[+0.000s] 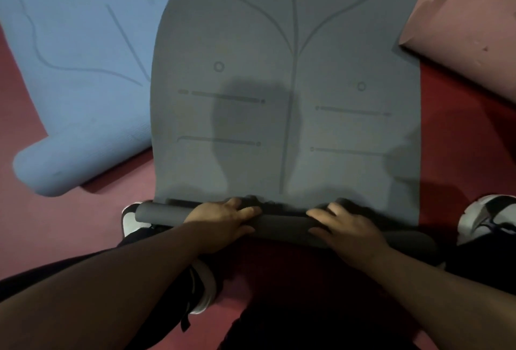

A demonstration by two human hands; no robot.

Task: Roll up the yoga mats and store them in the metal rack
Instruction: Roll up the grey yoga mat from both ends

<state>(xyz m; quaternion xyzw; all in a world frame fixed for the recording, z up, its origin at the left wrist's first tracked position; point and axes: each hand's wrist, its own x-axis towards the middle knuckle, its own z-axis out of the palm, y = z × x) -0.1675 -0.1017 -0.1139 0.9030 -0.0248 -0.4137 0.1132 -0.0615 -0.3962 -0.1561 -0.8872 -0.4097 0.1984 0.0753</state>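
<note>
left hand (223,220) and right hand (346,227) grip the partly rolled grey mat (284,126).

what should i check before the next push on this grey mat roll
1. Grip: left hand and right hand both grip the roll: ok.
2. Roll ends even: cannot tell.
3. Grey mat ahead lies flat: ok.
4. Sides free: blue mat meets its left edge, pink mat corner overlaps its right edge: not ok.
5. Metal rack reachable: out of view, cannot tell.
</note>
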